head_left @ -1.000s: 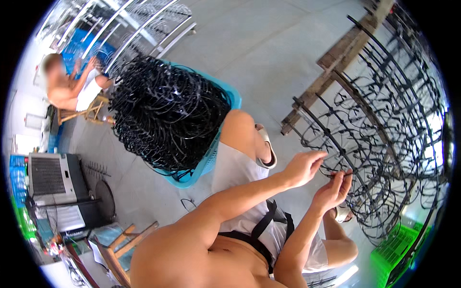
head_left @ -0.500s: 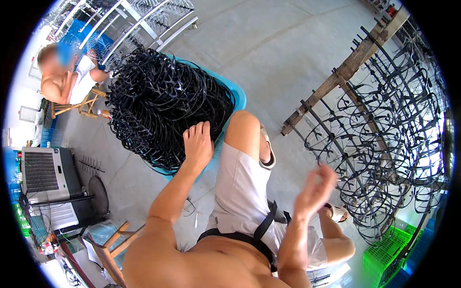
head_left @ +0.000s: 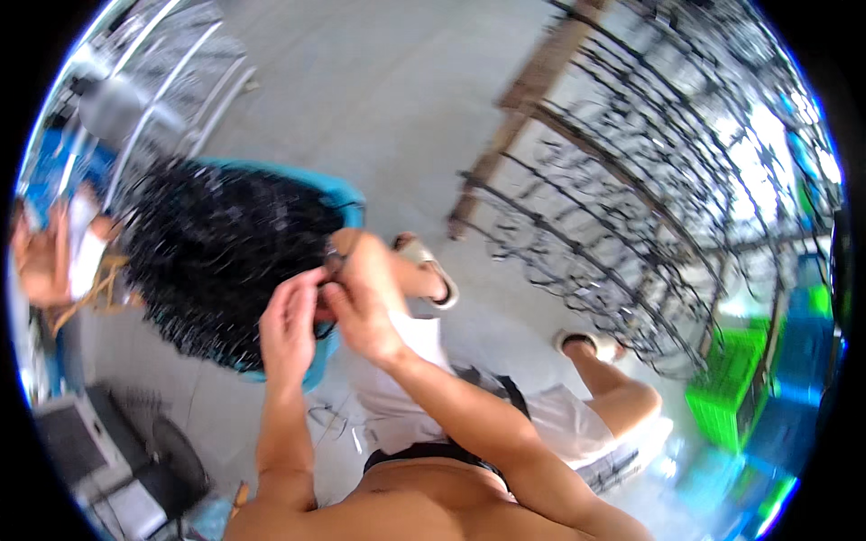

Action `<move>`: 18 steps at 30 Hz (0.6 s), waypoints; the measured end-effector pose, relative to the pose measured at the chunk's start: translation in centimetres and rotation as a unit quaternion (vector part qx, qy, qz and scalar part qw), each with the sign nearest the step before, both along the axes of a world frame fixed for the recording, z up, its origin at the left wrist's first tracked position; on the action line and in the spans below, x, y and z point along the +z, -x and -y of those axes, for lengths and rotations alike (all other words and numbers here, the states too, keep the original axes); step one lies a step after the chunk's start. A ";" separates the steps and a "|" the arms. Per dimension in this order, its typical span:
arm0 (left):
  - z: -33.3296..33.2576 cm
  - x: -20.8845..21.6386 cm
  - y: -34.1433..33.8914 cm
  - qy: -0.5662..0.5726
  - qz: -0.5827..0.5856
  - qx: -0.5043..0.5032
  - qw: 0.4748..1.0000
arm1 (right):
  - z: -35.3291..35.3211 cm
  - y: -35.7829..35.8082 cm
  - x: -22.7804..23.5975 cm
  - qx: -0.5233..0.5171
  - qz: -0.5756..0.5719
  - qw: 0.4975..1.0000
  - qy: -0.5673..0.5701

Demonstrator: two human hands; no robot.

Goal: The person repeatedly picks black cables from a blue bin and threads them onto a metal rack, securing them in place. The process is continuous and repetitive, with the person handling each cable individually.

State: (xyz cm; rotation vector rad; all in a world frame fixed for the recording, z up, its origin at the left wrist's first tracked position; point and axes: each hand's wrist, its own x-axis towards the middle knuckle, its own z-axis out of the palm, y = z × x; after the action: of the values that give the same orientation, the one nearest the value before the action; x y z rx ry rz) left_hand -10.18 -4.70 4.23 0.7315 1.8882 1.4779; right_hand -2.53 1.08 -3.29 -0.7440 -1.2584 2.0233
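Note:
A heap of thin black curved bands (head_left: 230, 248) fills a light-blue basket (head_left: 347, 194) in front of my left knee. At the basket's near right side my two hands meet. My right hand (head_left: 365, 325) reaches across my lap, its fingers closed on a slim black band (head_left: 335, 259). My left hand (head_left: 289, 320) is beside it, fingers bent towards the same band at the edge of the heap. Motion blur and overlapping fingers hide whether the left hand grips it.
At right stands a wooden rack (head_left: 492, 167) with rows of hanging black bands. A green crate (head_left: 731, 383) and blue crates (head_left: 803, 352) stand beyond my right foot. Another person (head_left: 45, 257) sits on a wooden stool at far left, near white metal racks (head_left: 162, 99).
My right hand has swung left from beside my right leg to meet the left hand, and now holds a black band. The left hand has come off the heap's top. The view has shifted.

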 end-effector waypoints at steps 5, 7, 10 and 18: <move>-1.5 -3.1 -0.2 0.017 -0.213 0.040 0.976 | -2.6 -3.9 -0.6 0.101 0.039 0.978 0.177; -1.6 -4.7 -0.2 0.113 -0.175 -0.054 0.977 | -2.9 -5.0 -0.9 0.093 0.000 0.951 0.294; -1.0 -7.7 -0.6 0.031 -0.321 -0.104 0.941 | -3.7 -6.2 0.3 0.096 0.165 0.974 0.121; 0.7 -12.1 1.7 -0.069 -0.430 -0.120 0.892 | -1.1 -4.4 1.9 0.074 -0.088 0.936 0.332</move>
State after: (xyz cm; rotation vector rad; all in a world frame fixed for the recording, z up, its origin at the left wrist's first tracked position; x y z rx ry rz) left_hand -11.84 -5.43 -7.86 1.8501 2.1759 1.2181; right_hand 1.82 2.21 -1.43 -0.7509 -0.5224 2.6058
